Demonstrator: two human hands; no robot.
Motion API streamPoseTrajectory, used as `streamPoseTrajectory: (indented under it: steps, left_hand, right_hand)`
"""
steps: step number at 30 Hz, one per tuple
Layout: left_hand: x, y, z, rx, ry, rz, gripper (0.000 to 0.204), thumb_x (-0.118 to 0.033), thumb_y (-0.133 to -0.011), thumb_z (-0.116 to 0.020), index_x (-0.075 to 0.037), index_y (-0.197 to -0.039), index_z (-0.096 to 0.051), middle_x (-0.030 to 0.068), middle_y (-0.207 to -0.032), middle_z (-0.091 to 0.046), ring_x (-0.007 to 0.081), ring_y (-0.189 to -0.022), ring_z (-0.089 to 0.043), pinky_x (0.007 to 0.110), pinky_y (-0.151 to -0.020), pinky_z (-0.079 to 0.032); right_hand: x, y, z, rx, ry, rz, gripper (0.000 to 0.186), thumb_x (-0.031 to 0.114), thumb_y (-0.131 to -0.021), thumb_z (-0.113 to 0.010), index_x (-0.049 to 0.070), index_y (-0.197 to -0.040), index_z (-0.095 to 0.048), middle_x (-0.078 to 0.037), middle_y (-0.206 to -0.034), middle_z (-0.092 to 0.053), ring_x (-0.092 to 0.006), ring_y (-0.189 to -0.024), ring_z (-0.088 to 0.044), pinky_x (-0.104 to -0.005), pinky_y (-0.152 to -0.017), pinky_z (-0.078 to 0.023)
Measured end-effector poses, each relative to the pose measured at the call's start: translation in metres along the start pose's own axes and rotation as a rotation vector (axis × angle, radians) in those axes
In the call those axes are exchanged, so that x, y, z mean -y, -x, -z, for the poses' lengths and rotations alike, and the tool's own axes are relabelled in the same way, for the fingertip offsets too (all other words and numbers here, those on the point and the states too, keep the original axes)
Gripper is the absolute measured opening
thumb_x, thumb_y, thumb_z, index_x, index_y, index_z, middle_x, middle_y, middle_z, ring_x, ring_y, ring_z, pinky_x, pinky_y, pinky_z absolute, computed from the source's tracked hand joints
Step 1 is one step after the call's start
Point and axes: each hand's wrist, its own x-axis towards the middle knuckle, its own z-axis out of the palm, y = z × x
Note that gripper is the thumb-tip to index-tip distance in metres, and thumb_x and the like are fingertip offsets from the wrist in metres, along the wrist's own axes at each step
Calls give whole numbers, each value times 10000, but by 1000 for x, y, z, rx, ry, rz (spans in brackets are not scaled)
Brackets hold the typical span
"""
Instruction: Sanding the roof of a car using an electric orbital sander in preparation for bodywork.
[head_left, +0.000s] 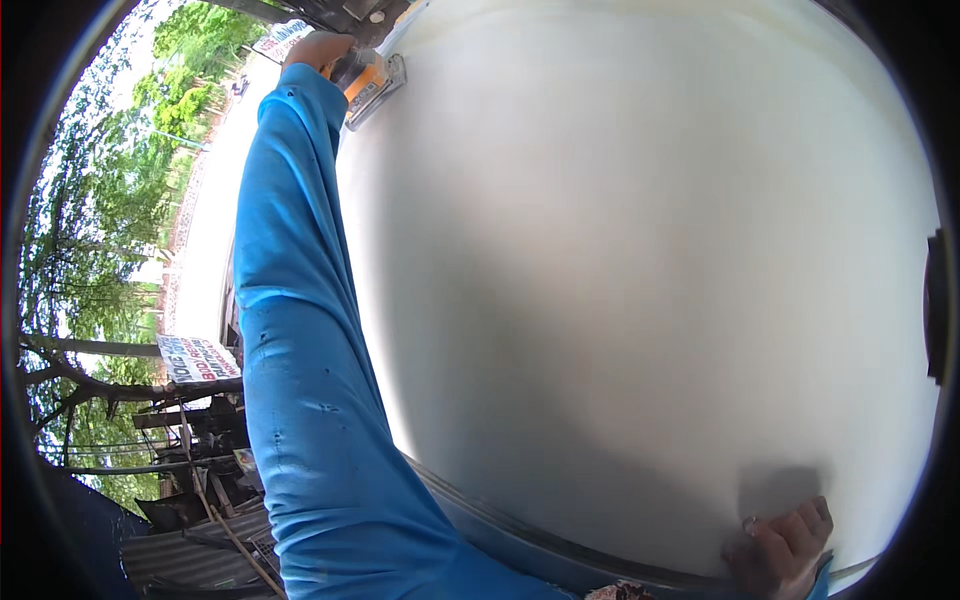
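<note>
My left hand (316,50) reaches far out at the upper left, its fingers wrapped round an orange-and-black power sander (370,82). The sander's flat base lies at the left edge of a broad, pale grey-white panel (620,220). Down at the lower right, my right hand (785,550) rests against the same panel with its fingers curled. A darker grey, square-edged patch (785,488) shows just beyond those fingers; I cannot tell whether it is a sheet or a shadow. What lies under the right fingers, if anything, is hidden.
A dark trim strip (560,545) runs along the panel's near edge. One dark fitting (936,305) sits at the right rim. To the left stand a lettered sign (200,360), corrugated sheets (195,555), poles and trees, with a bright road (205,240) beyond.
</note>
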Motion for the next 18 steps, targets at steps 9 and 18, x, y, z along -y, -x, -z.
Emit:
streamPoseTrajectory:
  steps: [9, 18]
  left_hand:
    - [7, 32, 5, 8, -132, 29, 684, -599, -848, -591, -79, -1283, -676, 142, -1333, -659, 331, -1216, -624, 404, -1036, -462]
    - [8, 145, 16, -7, 37, 90, 606, -557, -880, -612, -42, -1183, -709, 177, -1181, -699, 317, -1016, -669, 417, -899, -502]
  right_hand:
    - [-17, 13, 16, -31, 131, -46, 568, 124, -491, -806, 77, -1025, -617, -83, -817, -539, -290, -721, -514, -443, -655, -379]
    - [-41, 18, 32, -77, 79, -32, 516, 90, -583, -807, 69, -1072, -645, -88, -818, -572, -286, -705, -520, -436, -654, -386]
